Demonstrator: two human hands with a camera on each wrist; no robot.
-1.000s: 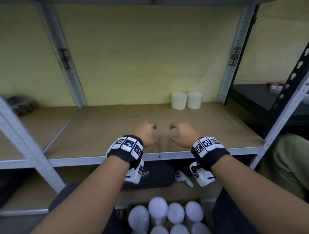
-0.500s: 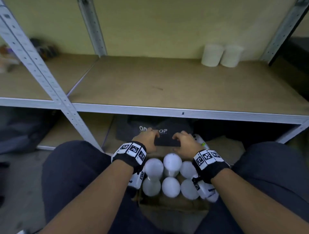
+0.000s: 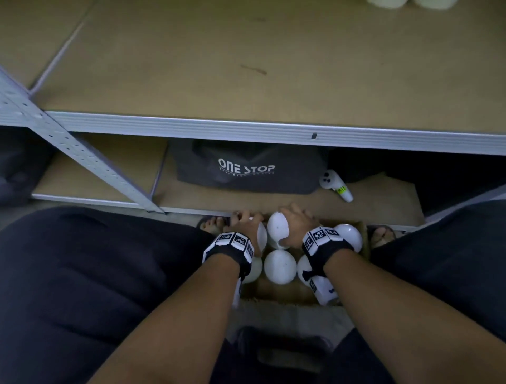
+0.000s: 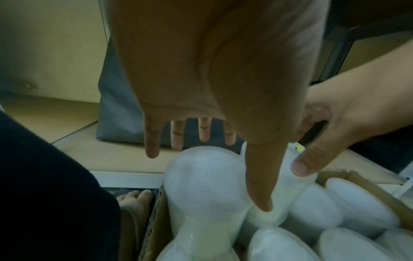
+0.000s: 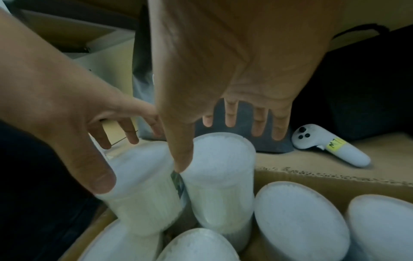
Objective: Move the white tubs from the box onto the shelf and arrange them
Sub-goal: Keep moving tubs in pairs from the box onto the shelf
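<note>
Several white tubs (image 3: 279, 267) stand in a cardboard box (image 3: 364, 233) on the floor between my knees. My left hand (image 3: 245, 222) grips the back-left tub (image 3: 261, 233) from above, thumb (image 4: 261, 194) on its near side and fingers over the far side. My right hand (image 3: 294, 224) grips the neighbouring tub (image 3: 276, 227) the same way, its thumb (image 5: 178, 155) pressed on the tub's wall (image 5: 223, 176). Both held tubs stand higher than the others. Two more tubs (image 3: 383, 2) sit at the back right of the shelf board (image 3: 246, 68).
A grey "ONE STOP" bag (image 3: 249, 170) and a white controller (image 3: 335, 185) lie on the lower shelf just behind the box. A slanted metal upright (image 3: 82, 156) stands at the left. My dark-trousered legs (image 3: 82, 274) flank the box.
My hands came down from the shelf's front edge into the box, and each took hold of a tub. The head view tilted down towards the box.
</note>
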